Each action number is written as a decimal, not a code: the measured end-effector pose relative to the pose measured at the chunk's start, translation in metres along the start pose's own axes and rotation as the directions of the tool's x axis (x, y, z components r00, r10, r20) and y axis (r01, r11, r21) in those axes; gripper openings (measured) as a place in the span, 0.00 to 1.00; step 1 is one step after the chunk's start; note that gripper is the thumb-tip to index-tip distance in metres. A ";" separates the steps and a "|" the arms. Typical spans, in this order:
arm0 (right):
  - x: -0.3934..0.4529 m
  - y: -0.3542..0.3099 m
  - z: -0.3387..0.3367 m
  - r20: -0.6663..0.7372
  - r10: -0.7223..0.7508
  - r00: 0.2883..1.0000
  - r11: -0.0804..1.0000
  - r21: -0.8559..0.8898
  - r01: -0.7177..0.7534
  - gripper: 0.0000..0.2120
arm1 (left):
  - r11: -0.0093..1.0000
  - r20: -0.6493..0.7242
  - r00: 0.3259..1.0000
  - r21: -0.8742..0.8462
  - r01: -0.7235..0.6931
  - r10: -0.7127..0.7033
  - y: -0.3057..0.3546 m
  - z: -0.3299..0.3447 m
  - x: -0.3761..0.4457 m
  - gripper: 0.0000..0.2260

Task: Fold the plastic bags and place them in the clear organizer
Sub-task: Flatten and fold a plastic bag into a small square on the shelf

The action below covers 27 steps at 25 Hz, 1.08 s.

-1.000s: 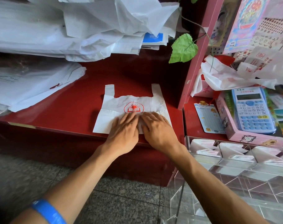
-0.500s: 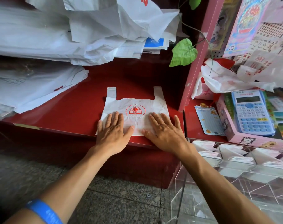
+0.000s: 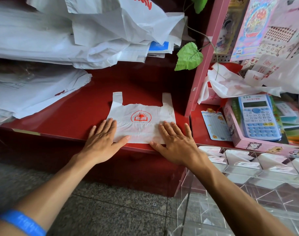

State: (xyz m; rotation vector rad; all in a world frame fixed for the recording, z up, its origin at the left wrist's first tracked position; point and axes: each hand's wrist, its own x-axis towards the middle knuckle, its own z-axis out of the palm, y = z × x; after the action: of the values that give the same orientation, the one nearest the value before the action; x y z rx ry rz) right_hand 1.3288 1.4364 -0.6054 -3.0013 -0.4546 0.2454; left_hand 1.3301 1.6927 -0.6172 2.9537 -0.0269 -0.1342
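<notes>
Plastic bag [image 3: 142, 124], red book-and-sun logo, lettering unreadable; left hand [image 3: 102, 139], right hand [image 3: 177, 144] press flat, fingers straight.

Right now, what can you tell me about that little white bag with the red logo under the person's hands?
The white plastic bag is a thin, crinkled vest-style carrier with two handle straps pointing away from the person and a red sun-and-open-book emblem printed at its centre. It lies flat at the front edge of the red shelf, its lower part apparently folded up into a band. The left hand presses its left end and the right hand its right end, fingers straight and spread.
</notes>
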 end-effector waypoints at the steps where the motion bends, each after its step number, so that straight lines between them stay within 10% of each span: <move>1: -0.002 0.002 -0.002 0.011 -0.008 1.000 1.000 0.006 0.008 0.45 | 0.999 0.021 0.999 0.001 -0.034 0.033 -0.006 -0.002 -0.001 0.57; 7: -0.019 0.017 -0.013 0.053 -0.128 0.990 0.987 -0.088 0.133 0.46 | 0.951 -0.112 0.948 -0.048 -0.305 0.299 -0.041 -0.012 -0.008 0.40; 16: -0.012 0.048 -0.024 -0.162 -0.223 0.961 0.927 0.269 0.260 0.19 | 0.915 -0.169 0.961 -0.305 -0.262 0.219 -0.055 -0.028 -0.013 0.24; 27: -0.002 0.042 -0.021 -0.252 0.209 0.945 0.678 0.734 0.046 0.05 | 0.723 -0.223 0.964 -0.689 -0.051 -0.144 -0.039 -0.028 -0.011 0.13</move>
State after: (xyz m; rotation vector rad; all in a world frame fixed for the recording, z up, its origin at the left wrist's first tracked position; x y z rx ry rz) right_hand 1.3421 1.3942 -0.5897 -2.1901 -0.1237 -0.0562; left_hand 1.3225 1.7360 -0.5960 2.1867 0.1132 0.2068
